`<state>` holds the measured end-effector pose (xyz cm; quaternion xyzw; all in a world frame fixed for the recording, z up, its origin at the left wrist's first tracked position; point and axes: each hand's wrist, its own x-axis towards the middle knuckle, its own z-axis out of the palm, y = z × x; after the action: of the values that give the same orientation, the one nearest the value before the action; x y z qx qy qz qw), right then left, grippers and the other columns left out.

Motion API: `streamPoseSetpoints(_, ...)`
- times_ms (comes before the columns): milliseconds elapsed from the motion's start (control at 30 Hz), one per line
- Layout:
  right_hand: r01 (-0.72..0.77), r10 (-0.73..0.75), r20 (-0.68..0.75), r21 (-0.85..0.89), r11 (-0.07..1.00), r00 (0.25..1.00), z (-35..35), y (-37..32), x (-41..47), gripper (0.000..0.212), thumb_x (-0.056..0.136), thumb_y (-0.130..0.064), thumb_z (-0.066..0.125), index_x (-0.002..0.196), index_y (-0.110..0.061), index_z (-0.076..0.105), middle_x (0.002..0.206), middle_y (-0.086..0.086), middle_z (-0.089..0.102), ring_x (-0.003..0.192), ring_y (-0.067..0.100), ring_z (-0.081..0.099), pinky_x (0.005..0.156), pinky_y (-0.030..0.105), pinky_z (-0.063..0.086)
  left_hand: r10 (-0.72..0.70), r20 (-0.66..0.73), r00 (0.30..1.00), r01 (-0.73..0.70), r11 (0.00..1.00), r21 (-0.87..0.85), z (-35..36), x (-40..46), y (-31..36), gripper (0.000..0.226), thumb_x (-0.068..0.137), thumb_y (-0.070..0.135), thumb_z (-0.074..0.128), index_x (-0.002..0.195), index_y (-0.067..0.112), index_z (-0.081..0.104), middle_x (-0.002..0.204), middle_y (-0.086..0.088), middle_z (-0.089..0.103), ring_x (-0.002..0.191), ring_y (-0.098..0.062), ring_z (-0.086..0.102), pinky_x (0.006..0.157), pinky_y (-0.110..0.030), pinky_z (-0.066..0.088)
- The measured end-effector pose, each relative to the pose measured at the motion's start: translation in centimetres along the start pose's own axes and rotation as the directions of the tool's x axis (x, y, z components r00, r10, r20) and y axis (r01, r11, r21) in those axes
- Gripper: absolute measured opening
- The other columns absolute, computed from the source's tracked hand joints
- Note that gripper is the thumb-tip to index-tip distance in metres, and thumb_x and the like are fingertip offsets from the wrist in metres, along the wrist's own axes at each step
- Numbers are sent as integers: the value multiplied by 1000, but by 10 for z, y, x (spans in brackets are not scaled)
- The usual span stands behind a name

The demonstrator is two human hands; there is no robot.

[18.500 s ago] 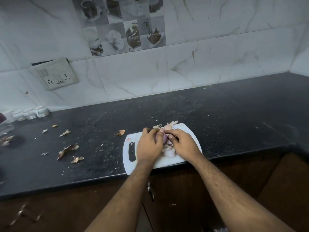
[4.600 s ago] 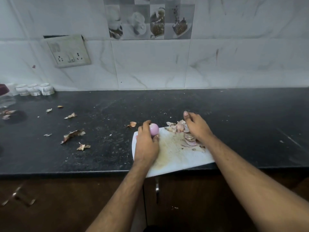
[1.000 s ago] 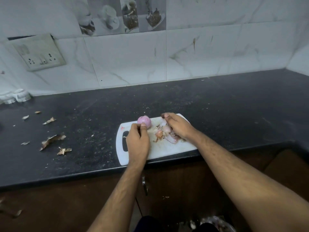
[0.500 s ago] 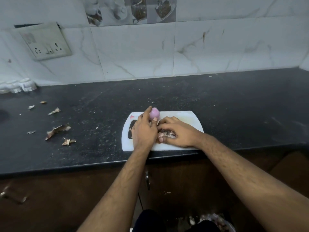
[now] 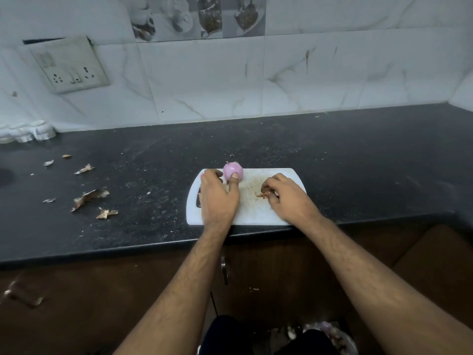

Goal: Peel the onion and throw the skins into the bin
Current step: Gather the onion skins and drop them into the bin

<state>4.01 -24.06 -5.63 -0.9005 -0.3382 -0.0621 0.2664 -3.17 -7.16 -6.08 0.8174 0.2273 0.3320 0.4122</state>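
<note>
A peeled pink onion (image 5: 231,170) rests at the far edge of the white cutting board (image 5: 253,208). My left hand (image 5: 217,198) lies on the board's left half, its fingertips holding the onion. On the board's right half my right hand (image 5: 288,198) is curled shut around a bunch of onion skins (image 5: 263,193), a few brown bits sticking out under the fingers. The bin (image 5: 330,336) shows on the floor at the bottom edge, with scraps inside, partly hidden by my legs.
More dry onion skins (image 5: 89,197) are scattered on the black countertop (image 5: 358,162) to the left. White small jars (image 5: 28,131) stand at the far left by the tiled wall. A cabinet handle (image 5: 224,270) hangs below the counter edge.
My right hand has gathered the loose skins on the board into its grip and slid right, away from my left hand. The onion stays in my left fingers.
</note>
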Motion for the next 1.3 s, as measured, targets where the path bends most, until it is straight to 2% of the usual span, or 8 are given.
streamPoseSetpoints(233,-2,2,16,42,999,1000,-6,-3,-11,23,97,-9,58,110,-19,73,103,-9,55,93,12,51,81,22,40,216,214,953,-209,976,-58,1,-9,6,31,102,39,61,78,21,54,72,8,56,66,-8,51,65,-25,37)
streamPoseSetpoints(367,-46,45,18,51,998,999,-7,3,-6,19,91,-9,63,105,-16,74,93,-8,50,79,12,52,71,24,39,375,391,840,-373,924,-85,4,-14,6,24,98,36,60,103,13,65,99,1,65,92,-12,58,81,-29,48)
streamPoseSetpoints(500,-134,137,-86,50,990,987,-6,9,0,14,90,-11,69,101,-13,75,96,-5,53,82,15,58,72,24,42,457,564,688,-558,830,8,5,-18,11,56,91,45,62,133,8,57,129,-7,64,121,-21,57,105,-39,47)
streamPoseSetpoints(667,-210,347,-297,410,888,889,-17,16,-5,15,90,-9,65,94,-13,78,95,-3,69,74,2,63,60,6,46,374,670,641,-616,771,159,9,-20,14,96,89,69,62,159,10,34,163,-9,41,150,-23,38,124,-40,33)
streamPoseSetpoints(767,-237,419,-324,475,847,849,-21,17,-6,17,92,-10,61,92,-14,78,90,-8,73,69,-5,64,59,3,44,361,701,615,-645,742,184,10,-20,17,85,94,68,55,159,16,39,166,-3,38,153,-19,35,124,-37,30)
streamPoseSetpoints(900,-259,379,-248,406,876,892,-19,14,-4,18,92,-11,60,89,-15,78,83,-9,72,70,-1,62,57,3,42,365,728,580,-662,732,161,10,-20,18,73,100,63,51,158,21,42,168,1,36,156,-14,29,125,-35,26)
streamPoseSetpoints(1167,-279,367,-237,333,901,900,-17,11,-2,25,85,-8,52,69,-8,70,68,9,71,56,13,53,53,35,51,536,660,527,-650,754,-93,9,-29,15,35,98,31,71,126,11,75,138,-6,69,133,-10,60,113,-31,48)
streamPoseSetpoints(1300,-273,346,-232,296,915,909,-13,12,-1,24,83,-10,49,67,-3,64,62,17,64,50,11,41,47,31,40,587,525,617,-613,776,-147,13,-50,12,19,93,12,75,111,13,81,117,-1,80,113,-10,73,102,-30,57)
